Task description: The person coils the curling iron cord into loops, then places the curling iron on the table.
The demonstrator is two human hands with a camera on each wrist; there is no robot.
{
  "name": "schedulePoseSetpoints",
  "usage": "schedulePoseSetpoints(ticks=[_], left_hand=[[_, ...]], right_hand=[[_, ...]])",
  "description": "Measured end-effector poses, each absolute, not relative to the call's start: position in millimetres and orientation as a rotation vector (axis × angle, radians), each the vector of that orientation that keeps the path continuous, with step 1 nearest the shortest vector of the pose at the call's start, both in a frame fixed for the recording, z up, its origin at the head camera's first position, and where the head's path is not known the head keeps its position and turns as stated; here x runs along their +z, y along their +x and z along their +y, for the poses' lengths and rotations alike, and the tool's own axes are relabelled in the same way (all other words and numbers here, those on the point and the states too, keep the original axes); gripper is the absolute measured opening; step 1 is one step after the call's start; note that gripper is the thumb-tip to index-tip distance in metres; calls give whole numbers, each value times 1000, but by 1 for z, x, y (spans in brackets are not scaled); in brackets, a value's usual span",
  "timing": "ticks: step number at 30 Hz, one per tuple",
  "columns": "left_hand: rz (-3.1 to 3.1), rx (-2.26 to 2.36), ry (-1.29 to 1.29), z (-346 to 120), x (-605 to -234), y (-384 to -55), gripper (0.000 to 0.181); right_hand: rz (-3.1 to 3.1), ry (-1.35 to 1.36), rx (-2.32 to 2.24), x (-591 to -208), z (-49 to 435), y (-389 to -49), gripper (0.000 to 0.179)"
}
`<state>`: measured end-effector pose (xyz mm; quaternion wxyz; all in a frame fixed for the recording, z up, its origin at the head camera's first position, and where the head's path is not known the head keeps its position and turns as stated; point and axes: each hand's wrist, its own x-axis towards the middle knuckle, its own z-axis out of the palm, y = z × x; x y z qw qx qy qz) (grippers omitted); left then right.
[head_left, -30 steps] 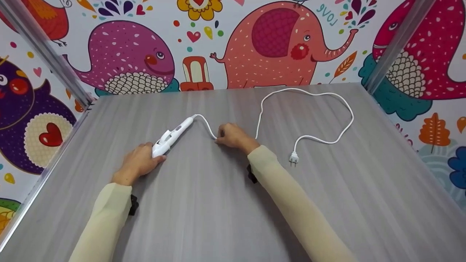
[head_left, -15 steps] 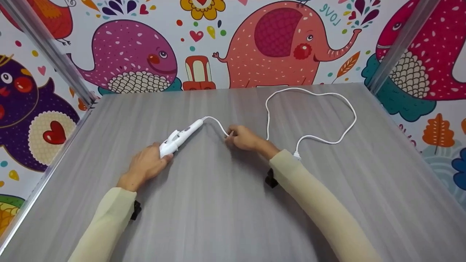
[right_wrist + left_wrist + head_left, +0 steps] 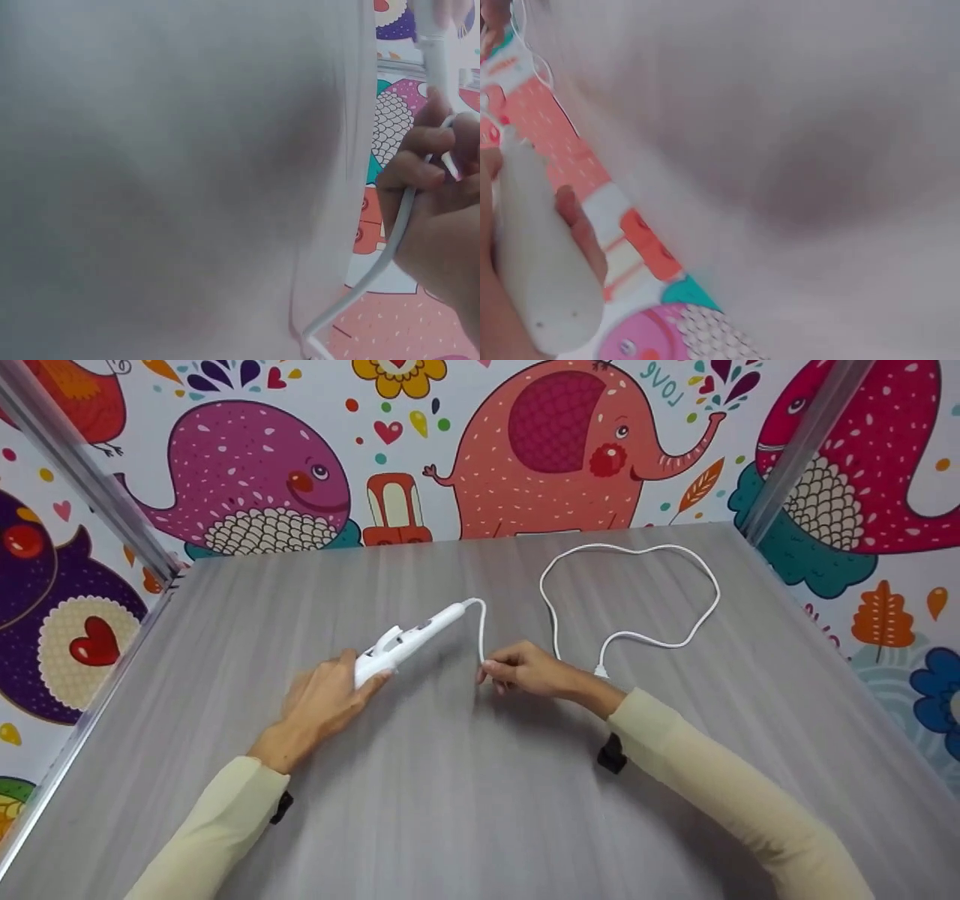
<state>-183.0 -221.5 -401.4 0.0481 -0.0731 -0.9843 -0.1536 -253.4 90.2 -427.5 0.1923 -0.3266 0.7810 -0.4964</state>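
Note:
My left hand (image 3: 324, 701) grips the thick end of a white wand-shaped corded appliance (image 3: 412, 643) with a raised lever on its side. It tilts up to the right, its slim end farther from me. Up close in the left wrist view, the appliance (image 3: 544, 262) shows a smooth rounded end between thumb and fingers. From the slim end a white cord (image 3: 482, 626) bends down to my right hand (image 3: 531, 669), which pinches it. In the right wrist view the cord (image 3: 401, 217) runs through the curled fingers.
On the grey wood-grain table (image 3: 420, 810), the remaining cord loops at the back right. Its two-prong plug (image 3: 601, 670) lies partly hidden behind my right forearm. Printed cartoon walls (image 3: 555, 457) and metal posts (image 3: 814, 450) bound the table.
The appliance has moved right with my left hand and appears lifted. My right hand has shifted right and nearer with the cord. My right forearm now partly covers the plug.

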Motion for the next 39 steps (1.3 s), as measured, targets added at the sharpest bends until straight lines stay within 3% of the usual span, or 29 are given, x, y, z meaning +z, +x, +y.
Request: schedulePoseSetpoints(ticks=[17, 23, 29, 39], left_hand=[[-2804, -468, -647, -179, -382, -162, 52], [-2787, -422, -785, -173, -386, -159, 49], [-2756, -346, -896, -164, -394, -161, 44], [-2788, -306, -907, -162, -400, -167, 46]], right_hand=[[2215, -878, -1109, -409, 132, -267, 21], [2379, -1042, -1035, -394, 138, -276, 16], [2532, -804, -937, -381, 141, -281, 20], [2614, -759, -1083, -371, 144, -269, 17]])
